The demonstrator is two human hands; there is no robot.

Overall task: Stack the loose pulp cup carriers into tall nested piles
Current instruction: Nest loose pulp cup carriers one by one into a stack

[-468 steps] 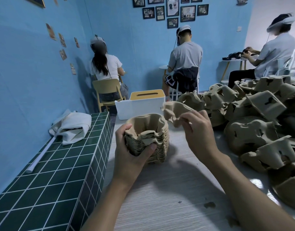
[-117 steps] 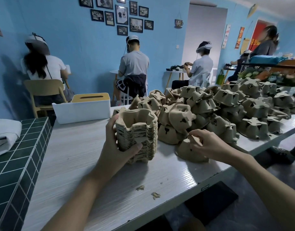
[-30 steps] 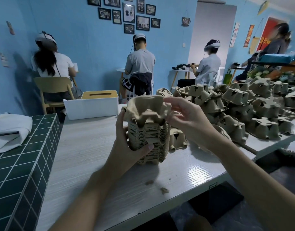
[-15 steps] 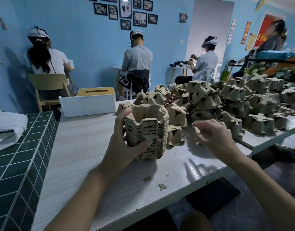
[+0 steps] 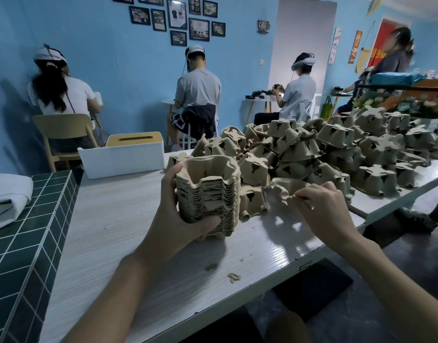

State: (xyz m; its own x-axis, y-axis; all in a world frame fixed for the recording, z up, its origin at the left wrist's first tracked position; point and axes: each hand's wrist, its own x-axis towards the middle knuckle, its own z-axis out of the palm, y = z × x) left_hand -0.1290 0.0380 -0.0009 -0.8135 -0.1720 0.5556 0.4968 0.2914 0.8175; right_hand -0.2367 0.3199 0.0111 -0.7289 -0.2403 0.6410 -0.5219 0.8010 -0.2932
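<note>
A nested pile of brown pulp cup carriers (image 5: 209, 191) stands upright on the pale wooden table (image 5: 119, 219). My left hand (image 5: 174, 216) grips the pile from its left side, thumb across the front. To the right, my right hand (image 5: 322, 211) pinches one loose carrier (image 5: 286, 188) by its rim, lifted just above the table and apart from the pile. A large heap of loose carriers (image 5: 336, 154) lies behind it, most turned upside down.
A white box with a yellow slotted lid (image 5: 124, 154) stands at the table's back left. A green tiled counter (image 5: 27, 243) with a folded white cloth (image 5: 7, 196) borders the left. Pulp scraps (image 5: 234, 277) lie near the front edge. Several people sit beyond.
The right hand set a carrier onto the pile a second ago, then reached right and has now picked up another loose carrier. The left hand has kept hold of the pile.
</note>
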